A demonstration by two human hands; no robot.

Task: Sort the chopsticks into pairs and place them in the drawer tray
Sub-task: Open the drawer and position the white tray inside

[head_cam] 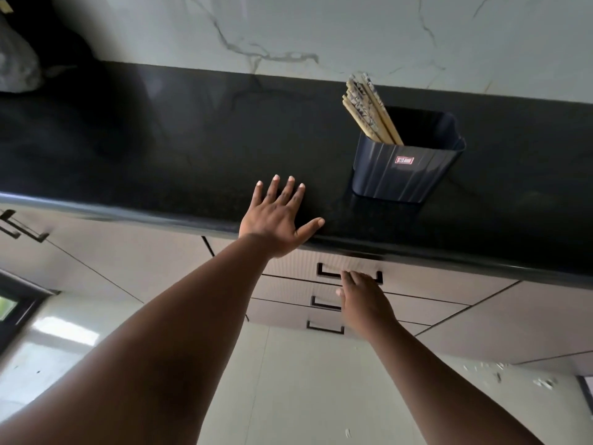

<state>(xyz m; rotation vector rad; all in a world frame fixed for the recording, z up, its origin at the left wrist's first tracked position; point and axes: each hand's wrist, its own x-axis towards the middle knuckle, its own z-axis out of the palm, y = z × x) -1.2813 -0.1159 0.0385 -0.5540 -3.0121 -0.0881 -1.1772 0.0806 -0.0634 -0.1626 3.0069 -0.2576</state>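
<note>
Nearest, right hand (362, 300) reached down at the top drawer handle (349, 275), fingers over the black bar; whether that grip had closed on it could not be told, fingertips hidden behind the hand. Top drawer (417, 284) was shut, so the drawer tray was not in view. Two more handled drawers sat below it. Left hand (276, 220) lay flat on the front edge of the black bench (160, 149), fingers spread, grip open, holding nothing. Farther back, dark blue holder (404, 168) stood upright on the bench, right of the left hand and apart from it, chopsticks (369, 110) bunched inside, leaning left, all unsorted. Marble wall (321, 27) was behind. Step in hand looked like opening the drawer: hook fingers under the bar, pull straight out, keep the left hand bracing clear of the holder.
</note>
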